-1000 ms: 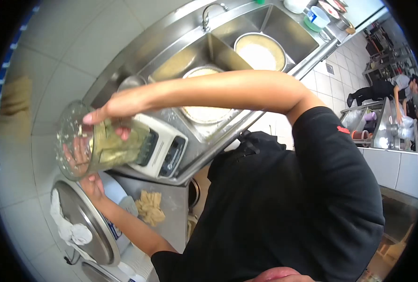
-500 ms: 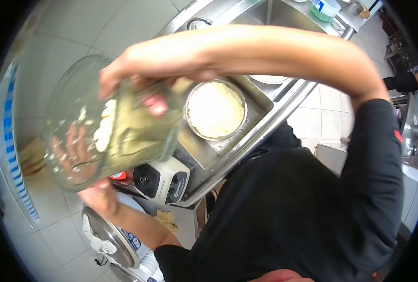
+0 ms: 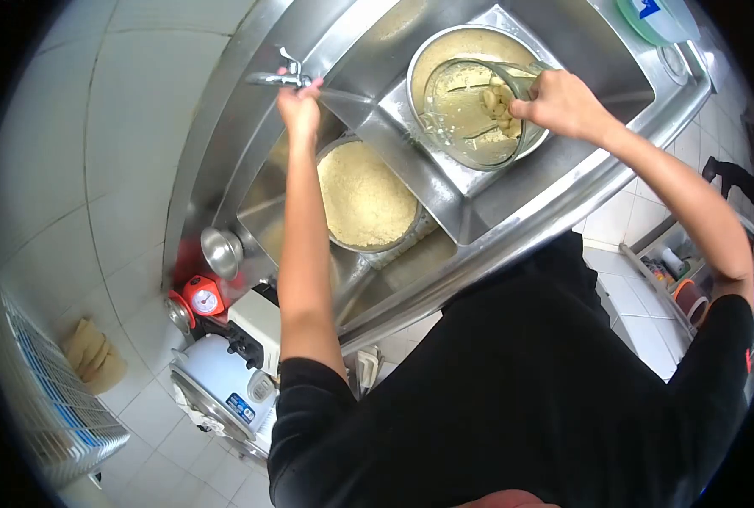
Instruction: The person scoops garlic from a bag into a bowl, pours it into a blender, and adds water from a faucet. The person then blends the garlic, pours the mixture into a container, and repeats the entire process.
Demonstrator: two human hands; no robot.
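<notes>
My left hand (image 3: 299, 110) is at the sink faucet (image 3: 277, 79), fingers closed around it below the small lever. My right hand (image 3: 565, 103) grips the handle of a clear blender jar (image 3: 470, 152). Pale chunks (image 3: 497, 106) and bits of mash cling inside the jar, whose wide mouth faces me. Under the jar, in the right basin, stands a round metal pot (image 3: 429, 57); the jar covers much of it. A second pot in the left basin holds pale yellow, crumbly mash (image 3: 367, 196), partly behind my left forearm.
The steel sink's front rim (image 3: 512, 241) runs along my body, with a divider (image 3: 411, 161) between basins. On the left are a blender base (image 3: 254, 326), a red scale (image 3: 202, 296), a metal bowl (image 3: 222, 252) and a wire rack (image 3: 59, 398). A green-tinted container (image 3: 661, 21) sits far right.
The blender jar has moved from the left, above the blender base, to over the pot in the right basin. My left hand has let go of the jar and taken hold of the faucet.
</notes>
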